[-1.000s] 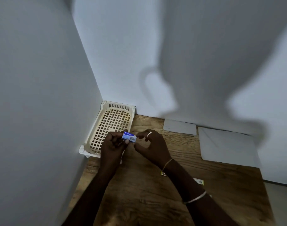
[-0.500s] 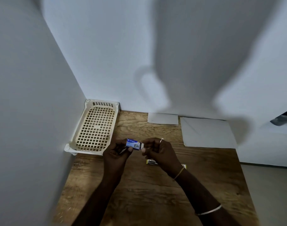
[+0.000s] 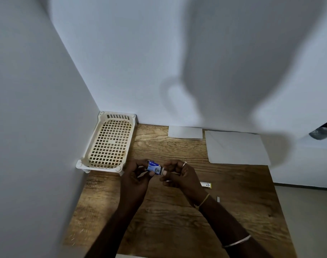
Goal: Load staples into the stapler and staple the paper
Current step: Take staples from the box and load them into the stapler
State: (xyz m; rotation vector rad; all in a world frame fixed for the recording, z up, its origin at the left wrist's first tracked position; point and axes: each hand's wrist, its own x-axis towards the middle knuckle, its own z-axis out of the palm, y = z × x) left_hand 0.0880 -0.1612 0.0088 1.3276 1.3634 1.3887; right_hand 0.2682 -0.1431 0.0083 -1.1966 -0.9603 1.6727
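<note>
A small blue staple box [image 3: 154, 167] is held above the wooden table [image 3: 177, 220]. My left hand [image 3: 135, 178] grips its left end. My right hand [image 3: 179, 176] pinches its right end with the fingertips. A stapler [image 3: 206, 184], white with a yellow edge, lies on the table just right of my right hand and is mostly hidden by it. A small strip of staples [image 3: 218, 199] lies near my right wrist. A large sheet of paper [image 3: 237, 148] and a smaller sheet [image 3: 185, 132] lie flat at the back, against the wall.
A cream plastic lattice tray [image 3: 110, 144] stands in the back left corner where two white walls meet. The table's right edge drops to the floor [image 3: 311, 220]. A dark object [image 3: 324, 132] shows at the far right.
The view has shifted a little, and both hands stay on the staple box at about the same spot. My right fingertips now press the box's right end.
</note>
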